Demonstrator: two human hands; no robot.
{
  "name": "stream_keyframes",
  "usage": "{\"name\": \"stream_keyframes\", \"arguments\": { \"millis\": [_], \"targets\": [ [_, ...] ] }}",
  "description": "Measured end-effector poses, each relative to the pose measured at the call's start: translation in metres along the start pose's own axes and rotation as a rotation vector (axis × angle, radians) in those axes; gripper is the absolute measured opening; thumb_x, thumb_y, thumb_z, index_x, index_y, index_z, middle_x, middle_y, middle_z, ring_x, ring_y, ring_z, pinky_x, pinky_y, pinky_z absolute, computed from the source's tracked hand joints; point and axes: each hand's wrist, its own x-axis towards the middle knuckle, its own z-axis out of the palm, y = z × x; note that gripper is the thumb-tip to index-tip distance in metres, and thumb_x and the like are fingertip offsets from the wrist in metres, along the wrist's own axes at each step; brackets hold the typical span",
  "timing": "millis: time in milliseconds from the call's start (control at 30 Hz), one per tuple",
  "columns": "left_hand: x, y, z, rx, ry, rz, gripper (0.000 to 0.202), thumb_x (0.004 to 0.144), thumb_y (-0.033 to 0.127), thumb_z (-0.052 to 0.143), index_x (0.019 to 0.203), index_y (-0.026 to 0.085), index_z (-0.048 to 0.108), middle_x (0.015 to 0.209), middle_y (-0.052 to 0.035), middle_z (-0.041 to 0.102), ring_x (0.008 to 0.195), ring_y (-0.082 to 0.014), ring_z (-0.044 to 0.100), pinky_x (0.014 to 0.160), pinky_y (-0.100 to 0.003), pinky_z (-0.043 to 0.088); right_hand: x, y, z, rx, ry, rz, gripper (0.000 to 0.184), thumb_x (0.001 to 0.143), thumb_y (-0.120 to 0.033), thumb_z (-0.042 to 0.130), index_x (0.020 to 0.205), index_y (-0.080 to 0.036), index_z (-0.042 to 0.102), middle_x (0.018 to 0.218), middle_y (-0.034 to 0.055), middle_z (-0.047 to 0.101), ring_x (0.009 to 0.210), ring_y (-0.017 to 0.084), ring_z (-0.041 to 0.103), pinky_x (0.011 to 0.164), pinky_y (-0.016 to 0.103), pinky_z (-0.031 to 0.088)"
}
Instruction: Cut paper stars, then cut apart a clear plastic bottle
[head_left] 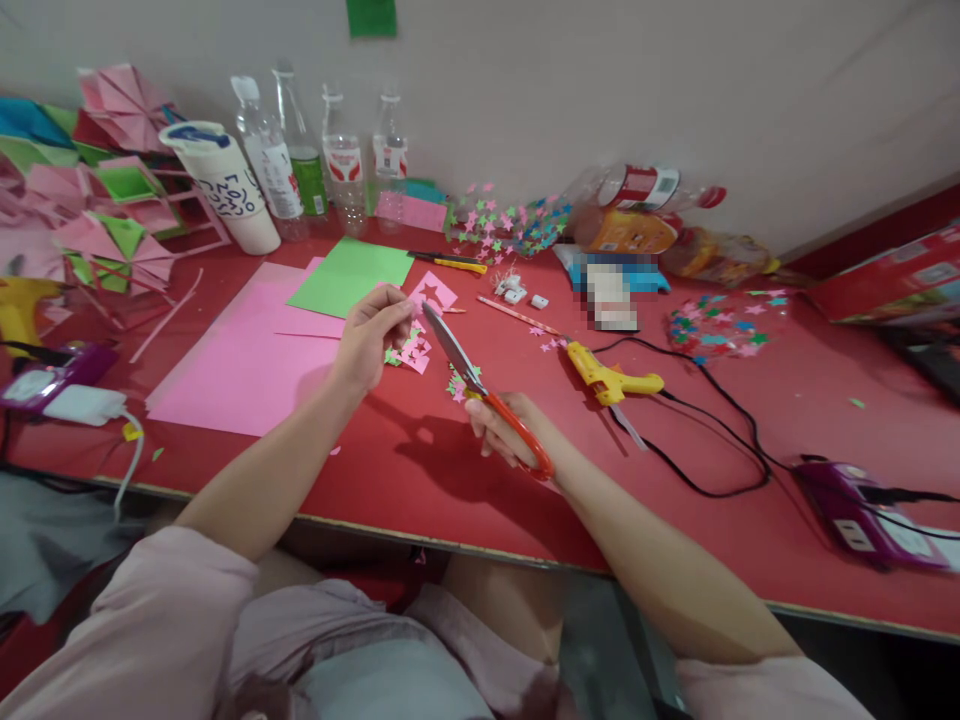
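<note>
A small pink paper piece (417, 304) is pinched between the thumb and fingers of the left hand (375, 335), at the tips of the orange-handled scissors (477, 380). The scissors are gripped by the right hand (501, 438), with their blades nearly together. Fine paper trimming appears to be in hand; for another snip, the blades would need to be parted and the piece steadied. Paper stars (456, 385) are scattered beside the scissors; a green paper sheet (352, 275) is laid to their left, a yellow glue gun (611, 375) to their right.
</note>
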Motion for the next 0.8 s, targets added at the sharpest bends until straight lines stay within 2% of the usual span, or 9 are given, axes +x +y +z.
{"name": "stream_keyframes", "arguments": {
  "millis": [100,200,300,500,700,800],
  "targets": [
    [0.0,-0.001,0.001,-0.015,0.005,0.004,0.017,0.078,0.024,0.06,0.063,0.018,0.053,0.05,0.0057,0.048,0.043,-0.0018,0.041,0.041,-0.015,0.031,0.0,-0.001,0.002,-0.002,0.012,0.058,0.054,0.071,-0.071,0.062,0.055,-0.021,0.048,0.03,-0.0082,0.038,0.027,0.008,0.042,0.039,0.022,0.045],
    [-0.001,-0.003,0.002,-0.013,-0.074,-0.035,0.02,0.08,0.029,0.06,0.065,0.018,0.053,0.054,0.005,0.052,0.045,-0.0024,0.045,0.042,-0.016,0.036,0.0,-0.001,0.003,0.018,0.023,0.058,0.054,0.07,-0.071,0.063,0.056,-0.021,0.049,0.03,-0.0082,0.039,0.026,0.008,0.041,0.039,0.023,0.046],
    [-0.002,-0.005,0.003,0.005,-0.121,-0.056,0.016,0.077,0.025,0.063,0.067,0.017,0.054,0.055,0.0048,0.054,0.045,-0.003,0.049,0.044,-0.016,0.039,0.0,0.0,0.003,0.033,0.043,0.056,0.053,0.07,-0.07,0.063,0.056,-0.021,0.049,0.03,-0.0082,0.039,0.025,0.007,0.039,0.039,0.023,0.046],
    [-0.002,-0.003,0.004,-0.022,-0.05,-0.012,0.009,0.076,0.021,0.062,0.071,0.019,0.055,0.057,0.0054,0.058,0.046,-0.0033,0.052,0.046,-0.016,0.042,-0.002,-0.002,0.002,0.029,0.039,0.062,0.054,0.069,-0.071,0.064,0.057,-0.021,0.049,0.03,-0.008,0.038,0.025,0.007,0.039,0.038,0.023,0.044],
    [-0.002,0.001,0.006,-0.001,0.023,0.015,0.009,0.077,0.021,0.06,0.07,0.019,0.055,0.054,0.0061,0.055,0.045,-0.0026,0.05,0.045,-0.015,0.041,-0.007,-0.01,0.003,0.027,0.043,0.041,0.052,0.069,-0.069,0.064,0.057,-0.021,0.049,0.031,-0.0082,0.036,0.028,0.009,0.042,0.033,0.021,0.036],
    [-0.002,0.0,0.005,0.033,0.037,0.048,0.01,0.077,0.02,0.06,0.069,0.018,0.054,0.053,0.0061,0.053,0.045,-0.0025,0.048,0.044,-0.015,0.039,-0.007,-0.011,0.002,0.01,0.034,0.043,0.049,0.071,-0.065,0.065,0.057,-0.02,0.05,0.032,-0.0082,0.038,0.029,0.008,0.041,0.035,0.022,0.039]
  ]
}}
